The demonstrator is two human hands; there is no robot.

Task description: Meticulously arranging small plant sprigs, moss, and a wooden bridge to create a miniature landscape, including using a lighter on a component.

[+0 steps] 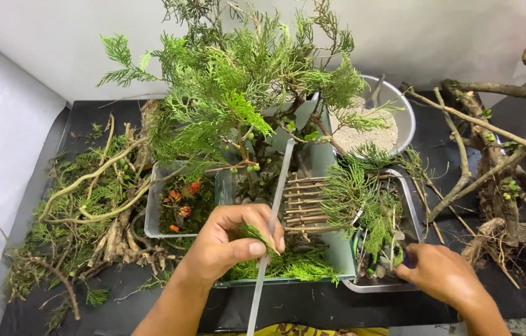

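Observation:
My left hand point(222, 242) pinches a small green sprig point(255, 234) and also holds a long thin white stick point(271, 233) that slants up over a clear glass tank point(328, 162). The tank holds a bushy green conifer plant point(238, 93), a little ladder of twigs point(303, 205) and green moss point(288, 264) at the front. My right hand point(440, 274) rests at the near edge of a metal tray point(415, 211) filled with green cuttings and small stones, its fingers curled around something I cannot make out.
A clear plastic box point(154, 205) with moss and orange bits stands left of the tank. Behind is a metal bowl of sand point(400, 115) with a spoon. Cut branches and roots point(89, 205) lie at left, and bare driftwood point(499, 162) at right, on a black table.

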